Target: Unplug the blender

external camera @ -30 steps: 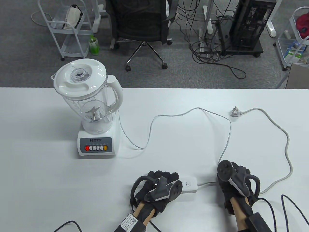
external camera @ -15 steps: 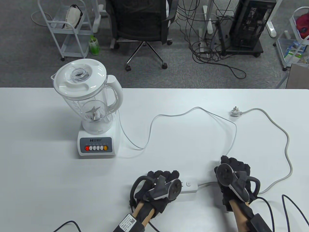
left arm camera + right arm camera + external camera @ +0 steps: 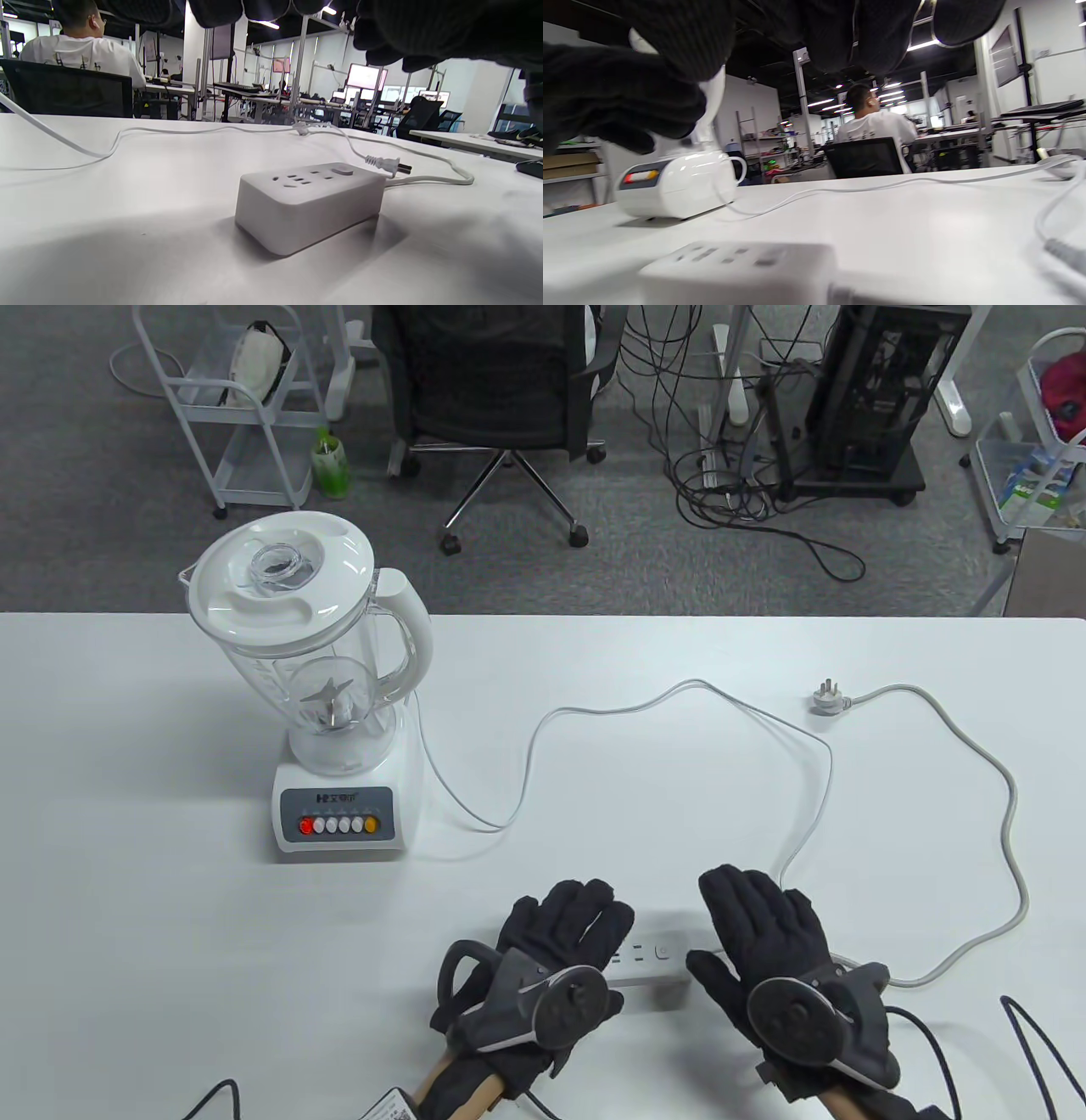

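The white blender (image 3: 339,806) stands at the table's left; it also shows in the right wrist view (image 3: 674,182). Its thin cord (image 3: 594,711) loops right and runs under my right hand (image 3: 755,925). The white power strip (image 3: 657,954) lies near the front edge between my hands. In the left wrist view the strip (image 3: 305,203) has empty sockets, and the blender's two-pin plug (image 3: 388,165) lies on the table beside it. My left hand (image 3: 568,925) is open, fingers stretched over the strip's left end. My right hand is open and flat over the strip's right end.
The strip's own thick cord (image 3: 1010,831) curves along the right side to a three-pin plug (image 3: 827,697) lying loose on the table. Black glove cables (image 3: 1018,1027) trail at the front edge. An office chair (image 3: 501,381) and carts stand beyond the table.
Both hands went from curled to flat and open. The right hand swung left over the strip's right end. The cord's loop shifted slightly right.
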`<state>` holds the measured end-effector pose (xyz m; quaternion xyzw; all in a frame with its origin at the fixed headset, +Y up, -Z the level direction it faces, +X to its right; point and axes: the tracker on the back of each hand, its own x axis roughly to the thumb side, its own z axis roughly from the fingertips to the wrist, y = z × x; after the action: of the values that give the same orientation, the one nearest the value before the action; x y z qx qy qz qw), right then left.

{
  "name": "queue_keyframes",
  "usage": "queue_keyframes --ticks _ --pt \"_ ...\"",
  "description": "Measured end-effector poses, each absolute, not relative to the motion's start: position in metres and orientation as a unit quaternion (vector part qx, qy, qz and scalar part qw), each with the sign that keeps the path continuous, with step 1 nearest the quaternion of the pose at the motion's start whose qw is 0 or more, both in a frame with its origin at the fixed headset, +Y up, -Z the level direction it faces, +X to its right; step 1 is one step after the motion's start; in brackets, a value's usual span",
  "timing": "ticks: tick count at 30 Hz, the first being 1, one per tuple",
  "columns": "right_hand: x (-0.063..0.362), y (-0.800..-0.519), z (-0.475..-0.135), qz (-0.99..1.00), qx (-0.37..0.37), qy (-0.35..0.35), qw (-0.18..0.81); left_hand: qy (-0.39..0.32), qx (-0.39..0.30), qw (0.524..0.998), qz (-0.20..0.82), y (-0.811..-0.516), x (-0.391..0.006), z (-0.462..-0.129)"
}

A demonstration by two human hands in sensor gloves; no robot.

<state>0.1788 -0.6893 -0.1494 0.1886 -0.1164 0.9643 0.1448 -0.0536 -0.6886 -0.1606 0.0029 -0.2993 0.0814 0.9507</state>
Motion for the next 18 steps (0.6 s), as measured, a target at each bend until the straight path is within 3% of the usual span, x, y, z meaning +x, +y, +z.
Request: queue_keyframes --ticks 7,18 --pt "0.172 -0.723 -0.14 0.949 0.244 -0.077 0.183 -0.306 0.045 0.943 0.124 -0.719 -0.064 -0.157" --pt "0.176 -0.727 -0.135 0.946 0.239 -0.082 0.202 -0.319 0.033 0.939 0.123 -0.724 -0.061 -0.154"
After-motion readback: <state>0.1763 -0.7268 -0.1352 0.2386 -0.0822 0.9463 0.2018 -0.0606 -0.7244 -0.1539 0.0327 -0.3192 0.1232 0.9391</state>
